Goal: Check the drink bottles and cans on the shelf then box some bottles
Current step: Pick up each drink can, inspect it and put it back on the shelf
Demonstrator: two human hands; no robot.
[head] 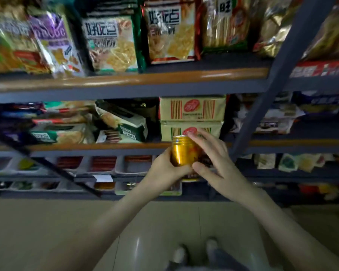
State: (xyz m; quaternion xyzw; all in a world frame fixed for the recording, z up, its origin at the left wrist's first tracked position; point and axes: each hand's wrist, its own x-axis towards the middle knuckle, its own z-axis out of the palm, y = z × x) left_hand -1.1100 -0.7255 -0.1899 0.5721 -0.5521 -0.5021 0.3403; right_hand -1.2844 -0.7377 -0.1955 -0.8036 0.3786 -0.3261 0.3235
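Shelving (pixel 125 87) loaded with snack bags (pixel 110 42) and yellow cartons (pixel 192 110) fills my view. Before its middle tier I hold a gold can (pixel 184 153) upright: my left hand (pixel 164 171) clamped round its side, my right hand (pixel 217 163) pinching it, forefinger on the rim, thumb low.

I stand before the shelf (pixel 125 89), shoes (pixel 211 248) on the floor (pixel 47 231). The can (pixel 184 151) is upright between my hands, with the left hand (pixel 164 173) round its left side and the right hand (pixel 217 169) on its right, in front of the middle board. Behind it are two cartons (pixel 192 109), one stacked on the other. Snack bags (pixel 110 44) stand on the board above, and trays (pixel 104 165) sit in a row below.
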